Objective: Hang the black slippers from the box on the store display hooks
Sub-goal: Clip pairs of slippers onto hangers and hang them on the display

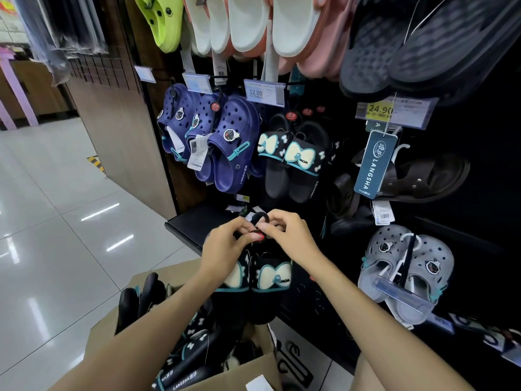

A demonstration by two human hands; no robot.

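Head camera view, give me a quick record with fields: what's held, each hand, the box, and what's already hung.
held item: pair of black slippers with cream bows, above the box
left hand: pinches the black hanger loop on top of the pair
right hand: pinches the same loop
box: open cardboard, more black slippers inside
already hung: matching pair on the display, beside navy clogs

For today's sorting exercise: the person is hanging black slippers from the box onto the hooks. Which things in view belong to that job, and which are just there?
Part of the job:
- left hand and right hand, pinching the hanger loop
- held black slippers
- cardboard box of more pairs
- hung matching pair

Just there:
- navy clogs
- grey clogs
- brown sandals
- lime clog
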